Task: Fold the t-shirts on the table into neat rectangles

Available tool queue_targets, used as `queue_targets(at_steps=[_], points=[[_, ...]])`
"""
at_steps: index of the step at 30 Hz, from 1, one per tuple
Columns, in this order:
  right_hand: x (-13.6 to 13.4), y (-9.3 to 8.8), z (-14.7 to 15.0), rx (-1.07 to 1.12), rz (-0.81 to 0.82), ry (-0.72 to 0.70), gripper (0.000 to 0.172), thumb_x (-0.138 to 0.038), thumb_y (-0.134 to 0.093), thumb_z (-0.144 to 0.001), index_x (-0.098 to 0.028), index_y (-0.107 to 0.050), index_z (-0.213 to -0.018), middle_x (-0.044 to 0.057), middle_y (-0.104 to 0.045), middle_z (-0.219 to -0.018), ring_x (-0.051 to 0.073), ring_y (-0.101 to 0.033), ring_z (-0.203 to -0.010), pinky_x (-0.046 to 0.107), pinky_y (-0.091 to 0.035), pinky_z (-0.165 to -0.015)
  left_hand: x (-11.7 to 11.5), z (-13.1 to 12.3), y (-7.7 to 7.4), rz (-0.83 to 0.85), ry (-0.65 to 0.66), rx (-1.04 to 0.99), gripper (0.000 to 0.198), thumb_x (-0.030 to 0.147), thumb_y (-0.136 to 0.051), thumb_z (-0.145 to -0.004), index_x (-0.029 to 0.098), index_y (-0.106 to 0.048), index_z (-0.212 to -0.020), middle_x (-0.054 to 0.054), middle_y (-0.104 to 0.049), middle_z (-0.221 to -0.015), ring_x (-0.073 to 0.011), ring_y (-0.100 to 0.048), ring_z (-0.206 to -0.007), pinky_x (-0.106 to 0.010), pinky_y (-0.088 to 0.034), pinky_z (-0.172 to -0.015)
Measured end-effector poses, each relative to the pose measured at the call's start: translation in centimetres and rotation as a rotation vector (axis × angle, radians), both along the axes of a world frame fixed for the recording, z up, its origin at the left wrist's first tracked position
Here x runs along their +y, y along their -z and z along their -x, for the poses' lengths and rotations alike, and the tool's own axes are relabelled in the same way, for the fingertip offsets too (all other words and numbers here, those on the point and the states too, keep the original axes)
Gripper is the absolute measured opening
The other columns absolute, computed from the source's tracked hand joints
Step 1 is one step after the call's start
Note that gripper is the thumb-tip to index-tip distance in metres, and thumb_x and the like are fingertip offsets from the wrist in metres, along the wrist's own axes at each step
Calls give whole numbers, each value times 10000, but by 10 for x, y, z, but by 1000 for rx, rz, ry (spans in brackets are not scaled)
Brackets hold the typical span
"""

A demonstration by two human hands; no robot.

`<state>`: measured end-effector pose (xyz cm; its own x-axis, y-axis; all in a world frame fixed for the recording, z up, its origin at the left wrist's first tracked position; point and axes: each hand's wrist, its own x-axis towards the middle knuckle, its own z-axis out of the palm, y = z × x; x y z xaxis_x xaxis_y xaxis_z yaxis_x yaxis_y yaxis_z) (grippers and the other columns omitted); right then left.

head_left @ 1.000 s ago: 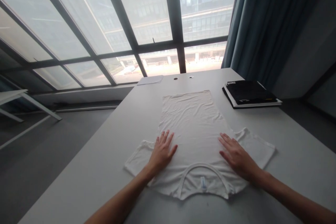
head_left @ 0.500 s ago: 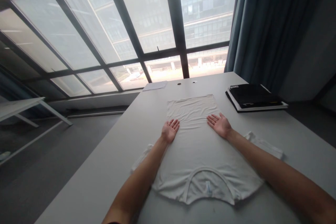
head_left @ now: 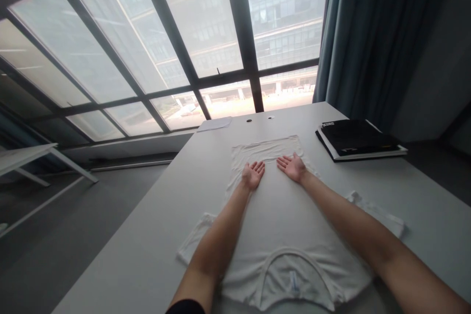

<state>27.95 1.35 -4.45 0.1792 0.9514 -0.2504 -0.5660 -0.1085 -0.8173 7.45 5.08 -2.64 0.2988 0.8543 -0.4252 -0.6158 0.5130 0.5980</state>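
Note:
A white T-shirt (head_left: 279, 216) lies spread flat on the grey table (head_left: 162, 235), its collar toward me and its hem toward the window. My left hand (head_left: 252, 173) rests flat on the cloth near the far hem, fingers stretched out. My right hand (head_left: 293, 166) lies beside it, also flat with fingers apart. Both arms reach forward over the shirt's body. Neither hand holds anything.
A stack of folded dark and white garments (head_left: 358, 138) sits at the table's far right. A sheet of paper (head_left: 214, 123) lies at the far edge by the window. A blue curtain (head_left: 371, 34) hangs at the right. Another table (head_left: 25, 157) stands at the left.
Both hands have slid along the shirt from near the collar toward the far hem and drawn closer together. The cloth behind them looks smoother.

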Motion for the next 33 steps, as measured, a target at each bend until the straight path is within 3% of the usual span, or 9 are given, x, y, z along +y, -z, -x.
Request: queue_targets(at_steps=[3, 5, 7, 11, 14, 21, 24, 28, 33], points=[[6, -3, -52, -46, 4, 134, 756, -475, 132, -967, -212, -354, -1483, 193, -377, -1552, 202, -455, -1393, 545, -425, -1058, 28, 46, -12, 10, -34, 34, 457, 354, -215, -1053, 168, -394, -1429, -236, -520, -1411, -235, -650, -1180, -363, -604, -832], [16, -6, -66, -75, 0, 169, 807, -483, 198, -940, -225, -314, -1508, 175, -303, -1598, 187, -394, -1436, 533, -411, -1074, 43, 59, -19, -1, -62, 46, 470, 354, -194, -1050, 179, -388, -1441, -227, -528, -1401, -230, -658, -1159, -364, -608, -828], [30, -9, -54, -95, -15, 139, 823, -512, 181, -938, -199, -329, -1503, 194, -311, -1593, 195, -429, -1414, 511, -422, -1069, 51, 47, -21, -23, -60, 45, 467, 362, -216, -1046, 181, -419, -1425, -216, -547, -1382, -231, -666, -1140, -360, -610, -830], [58, -7, -3, -134, -44, 1, 804, -552, 67, -966, -132, -449, -1418, 251, -506, -1441, 226, -594, -1254, 492, -480, -1012, 55, -13, -10, -58, 33, 48, 442, 375, -296, -1042, 147, -489, -1368, -224, -582, -1338, -249, -667, -1141, -360, -605, -846], [69, -2, 1, -199, -36, -35, 815, -543, 71, -971, -104, -468, -1394, 269, -550, -1384, 234, -637, -1191, 489, -503, -979, 66, -29, -4, -74, 60, 108, 458, 354, -243, -1054, 137, -453, -1398, -236, -561, -1360, -240, -665, -1149, -352, -601, -846], [97, 0, -74, -504, -28, 100, 842, -469, 185, -957, -119, -369, -1486, 223, -467, -1483, 214, -561, -1295, 452, -495, -1004, 134, 38, -20, -230, -38, 442, 486, 259, -154, -1046, 119, -417, -1430, -230, -544, -1376, -212, -633, -1184, -367, -561, -941], [118, 4, -62, -703, -78, 109, 655, -513, -147, -1004, -138, -482, -1423, 174, -529, -1448, 251, -503, -1338, 477, -411, -1096, 149, 22, -13, -395, 4, 625, 376, 235, -356, -1008, 139, -553, -1314, -181, -577, -1368, -232, -554, -1295, -406, -444, -1099], [134, 19, -33, -964, -189, 9, 415, -386, -594, -883, -158, -664, -1221, 128, -541, -1468, 269, -377, -1426, 425, -180, -1221, 150, -21, 11, -686, 170, 824, 201, 180, -613, -886, 193, -701, -1066, -90, -591, -1413, -245, -334, -1471, -400, -162, -1243], [140, 33, -37, -1337, -156, -101, 532, -375, -635, -881, -113, -570, -1339, 159, -321, -1615, 309, -160, -1520, 523, 16, -1218, 156, -24, 27, -898, 319, 1039, 314, 277, -708, -850, 234, -680, -1160, -64, -384, -1594, -273, -75, -1547, -491, 101, -1218]])
